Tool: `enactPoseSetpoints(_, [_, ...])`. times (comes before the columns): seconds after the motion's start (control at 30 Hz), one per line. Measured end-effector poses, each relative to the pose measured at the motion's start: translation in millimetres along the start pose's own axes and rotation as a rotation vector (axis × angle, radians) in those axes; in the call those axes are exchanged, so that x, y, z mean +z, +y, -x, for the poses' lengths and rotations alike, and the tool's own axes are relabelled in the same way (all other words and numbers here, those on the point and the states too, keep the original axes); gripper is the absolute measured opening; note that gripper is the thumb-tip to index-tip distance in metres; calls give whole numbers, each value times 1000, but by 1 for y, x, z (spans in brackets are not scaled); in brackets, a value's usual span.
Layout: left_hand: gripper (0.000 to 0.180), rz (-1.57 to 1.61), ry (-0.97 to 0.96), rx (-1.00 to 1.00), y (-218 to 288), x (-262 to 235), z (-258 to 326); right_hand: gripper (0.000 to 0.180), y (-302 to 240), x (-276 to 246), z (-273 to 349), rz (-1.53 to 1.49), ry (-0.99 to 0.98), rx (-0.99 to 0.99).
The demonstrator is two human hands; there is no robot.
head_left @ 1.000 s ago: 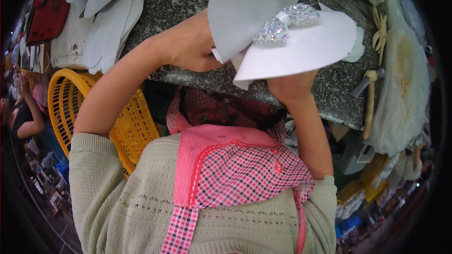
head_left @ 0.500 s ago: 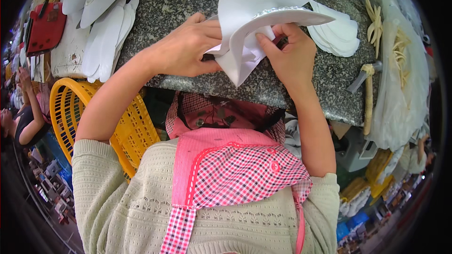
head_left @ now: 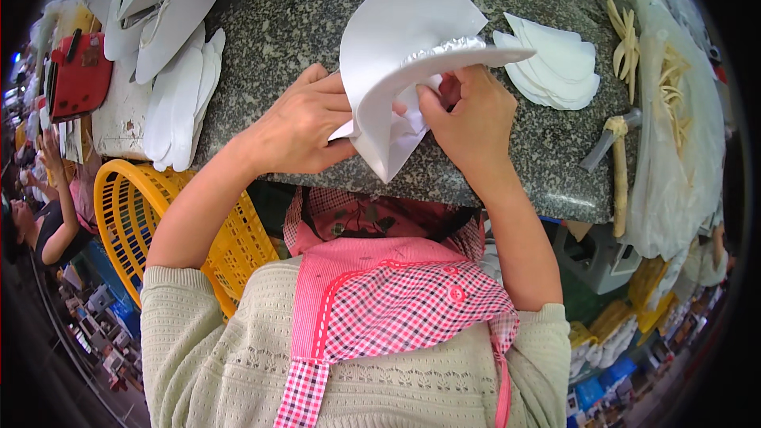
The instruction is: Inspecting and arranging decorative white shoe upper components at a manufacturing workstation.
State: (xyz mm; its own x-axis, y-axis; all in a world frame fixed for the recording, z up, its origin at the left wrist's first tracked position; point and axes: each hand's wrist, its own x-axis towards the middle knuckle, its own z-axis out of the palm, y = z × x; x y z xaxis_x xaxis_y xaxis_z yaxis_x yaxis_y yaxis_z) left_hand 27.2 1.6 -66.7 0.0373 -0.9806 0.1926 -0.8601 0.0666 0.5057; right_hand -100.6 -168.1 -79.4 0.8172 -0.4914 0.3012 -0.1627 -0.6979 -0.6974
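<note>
A white shoe upper (head_left: 388, 40), a curved, folded sheet with a silvery glittering strip along one edge, is held between my hands over the near part of the worktable. Its pointed end hangs down toward me. My left hand (head_left: 300, 125) grips it at the left side, with the fingertips hidden behind it. On the right, the thumb and bent fingers of my right hand (head_left: 476, 115) close on the inner edge, under the glittering strip. White lining (head_left: 406, 123) shows inside the fold.
Flat white cut pieces (head_left: 555, 63) lie right of my hands; long white pieces (head_left: 178, 99) and more uppers (head_left: 178, 8) lie left. A hammer (head_left: 621, 174) and a plastic bag (head_left: 674, 111) are at the right edge. A yellow basket (head_left: 238, 246) stands below the table (head_left: 273, 32).
In the picture, the table and my hands appear lower. The upper has tilted slightly and come nearer me. Both hands keep hold of it.
</note>
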Motion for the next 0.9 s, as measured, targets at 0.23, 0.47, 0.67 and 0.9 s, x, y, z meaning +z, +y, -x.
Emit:
enactPoseSetpoints(0.23, [35, 57, -147, -118, 3, -12, -11, 21, 5, -5, -2, -44, -39, 53])
enactPoseSetpoints(0.47, [25, 131, -90, -72, 5, -20, -29, 22, 15, 0, 6, 284, 105, -55])
enactPoseSetpoints(0.67, [25, 264, -103, -101, 7, -18, -40, 17, 16, -2, 5, 235, 123, -7])
enactPoseSetpoints(0.9, [27, 286, -84, -87, 6, -18, -45, 19, 33, -9, 20, 361, 205, -247])
